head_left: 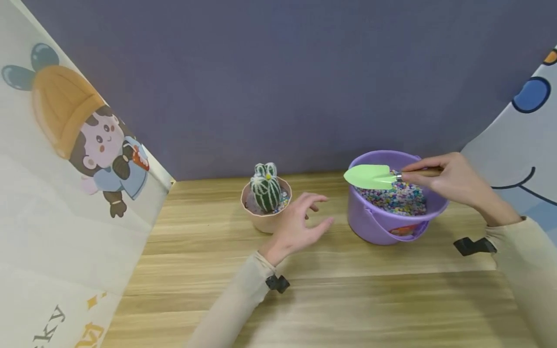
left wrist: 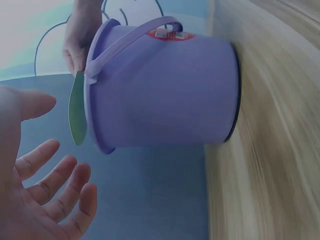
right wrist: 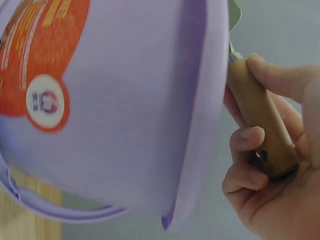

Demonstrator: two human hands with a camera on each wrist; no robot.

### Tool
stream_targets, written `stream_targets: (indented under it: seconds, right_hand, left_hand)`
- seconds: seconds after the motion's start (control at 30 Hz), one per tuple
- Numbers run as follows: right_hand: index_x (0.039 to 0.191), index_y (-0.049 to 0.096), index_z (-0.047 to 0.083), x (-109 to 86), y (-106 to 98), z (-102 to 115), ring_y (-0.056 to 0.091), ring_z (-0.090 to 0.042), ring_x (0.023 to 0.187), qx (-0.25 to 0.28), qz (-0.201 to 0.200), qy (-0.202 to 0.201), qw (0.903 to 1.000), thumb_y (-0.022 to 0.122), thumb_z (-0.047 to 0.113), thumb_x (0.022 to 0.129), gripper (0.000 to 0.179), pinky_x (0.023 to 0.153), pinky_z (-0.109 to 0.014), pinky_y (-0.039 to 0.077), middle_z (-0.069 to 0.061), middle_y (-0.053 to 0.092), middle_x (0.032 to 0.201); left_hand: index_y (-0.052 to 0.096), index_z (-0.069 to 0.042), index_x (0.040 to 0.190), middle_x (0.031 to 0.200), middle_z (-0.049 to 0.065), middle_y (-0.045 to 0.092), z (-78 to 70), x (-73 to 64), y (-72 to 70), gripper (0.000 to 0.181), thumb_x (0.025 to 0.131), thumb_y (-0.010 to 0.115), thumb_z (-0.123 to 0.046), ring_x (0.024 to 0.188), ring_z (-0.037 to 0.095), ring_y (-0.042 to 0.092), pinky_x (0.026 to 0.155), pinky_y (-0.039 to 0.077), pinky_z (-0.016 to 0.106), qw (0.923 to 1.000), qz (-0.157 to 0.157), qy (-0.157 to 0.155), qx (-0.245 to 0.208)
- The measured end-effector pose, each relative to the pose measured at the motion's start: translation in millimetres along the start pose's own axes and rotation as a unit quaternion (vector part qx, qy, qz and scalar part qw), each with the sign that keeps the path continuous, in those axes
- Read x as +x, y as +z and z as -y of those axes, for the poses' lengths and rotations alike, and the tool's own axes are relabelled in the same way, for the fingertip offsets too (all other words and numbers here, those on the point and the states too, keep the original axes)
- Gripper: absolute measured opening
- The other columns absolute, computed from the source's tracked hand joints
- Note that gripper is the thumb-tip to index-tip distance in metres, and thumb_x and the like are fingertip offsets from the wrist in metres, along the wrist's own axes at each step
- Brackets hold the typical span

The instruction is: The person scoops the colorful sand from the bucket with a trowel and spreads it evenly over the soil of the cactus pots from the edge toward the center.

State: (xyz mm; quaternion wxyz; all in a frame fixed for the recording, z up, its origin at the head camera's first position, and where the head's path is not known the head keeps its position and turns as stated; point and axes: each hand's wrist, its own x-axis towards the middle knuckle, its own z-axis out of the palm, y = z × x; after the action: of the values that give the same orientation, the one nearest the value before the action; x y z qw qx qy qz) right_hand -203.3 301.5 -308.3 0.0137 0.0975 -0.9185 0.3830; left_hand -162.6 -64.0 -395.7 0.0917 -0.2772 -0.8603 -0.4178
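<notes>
Two hands are in view. The right hand (head_left: 461, 181) curls its fingers round the wooden handle (right wrist: 265, 115) of a trowel (head_left: 370, 177), thumb laid along it. The trowel's blade extends beyond the fingers, over the mouth of a bucket (head_left: 370, 227); rim contact cannot be told. The blade is pale green, pointed and roughly level, joined by a metal collar. The left hand (head_left: 296, 222) has its fingers spread and slightly bent, near a scalloped pot (head_left: 263, 222) with a striped cactus (head_left: 266, 193). The purple bucket contains multicoloured beads (head_left: 400, 200). Its orange label (right wrist: 60, 40) bears a round white emblem (right wrist: 46, 102); the print is too blurred to read. Farther left, the letters "ky" are legible on a pale wall panel (head_left: 39, 241).
</notes>
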Motion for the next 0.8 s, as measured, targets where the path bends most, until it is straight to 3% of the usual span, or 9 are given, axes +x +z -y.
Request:
stream_targets:
  seconds: [0.13,0.23,0.37,0.5,0.6,0.8]
  right_hand:
    - [0.119,0.081,0.007,0.0,-7.2,-8.0,0.070,0.014,0.085,-0.025,-0.008,0.004,0.9996,0.082,0.035,0.095,0.036,0.074,-0.004,0.052,0.021,0.081,0.093]
    - [0.116,0.083,0.009,-0.5,-9.8,-9.1,0.067,0.016,0.081,-0.062,-0.018,-0.001,0.9979,0.083,0.035,0.094,0.034,0.069,-0.006,0.051,0.010,0.084,0.093]
    - [0.110,0.085,0.014,-1.3,-8.0,-6.4,0.063,0.007,0.067,-0.144,-0.022,-0.021,0.9891,0.082,0.038,0.094,0.029,0.056,-0.020,0.046,-0.005,0.084,0.093]
    - [0.109,0.086,0.013,-1.9,-7.5,-3.7,0.058,-0.006,0.057,-0.189,-0.008,-0.039,0.9812,0.082,0.036,0.094,0.027,0.050,-0.027,0.041,-0.007,0.084,0.090]
    - [0.109,0.085,0.009,2.2,-6.8,-2.0,0.058,-0.010,0.056,-0.190,0.008,-0.042,0.9808,0.083,0.030,0.094,0.026,0.049,-0.027,0.041,-0.010,0.083,0.091]
    - [0.113,0.082,0.003,-0.5,-28.0,-8.7,0.061,-0.013,0.064,-0.229,0.028,-0.020,0.9727,0.081,0.030,0.096,0.032,0.053,-0.026,0.044,-0.013,0.083,0.093]
  left_hand:
    - [0.058,-0.020,0.148,0.148,0.001,0.061,-5.1,7.6,9.8,0.058,0.097,0.074,-0.043,0.121,0.016,0.064,0.093,0.060,0.031,0.9995,0.024,-0.020,-0.009]
    - [0.053,-0.023,0.155,0.158,0.001,0.053,-8.0,12.2,14.8,0.065,0.098,0.073,-0.047,0.129,0.020,0.063,0.098,0.061,0.037,0.9989,0.035,-0.026,-0.015]
    - [0.047,-0.031,0.160,0.169,0.001,0.042,-10.4,17.5,25.0,0.072,0.096,0.072,-0.054,0.137,0.025,0.060,0.109,0.056,0.052,0.9980,0.046,-0.040,-0.015]
    - [0.044,-0.041,0.161,0.175,-0.004,0.031,-14.3,25.9,39.0,0.074,0.095,0.070,-0.060,0.152,0.027,0.047,0.119,0.041,0.068,0.9967,0.059,-0.053,-0.016]
    - [0.044,-0.042,0.160,0.176,-0.006,0.028,-14.6,31.3,44.4,0.074,0.094,0.070,-0.062,0.158,0.028,0.040,0.122,0.035,0.071,0.9966,0.060,-0.054,-0.015]
    - [0.051,-0.032,0.157,0.176,-0.006,0.030,-16.7,41.1,52.6,0.073,0.093,0.073,-0.060,0.156,0.029,0.043,0.122,0.040,0.065,0.9975,0.049,-0.049,-0.016]
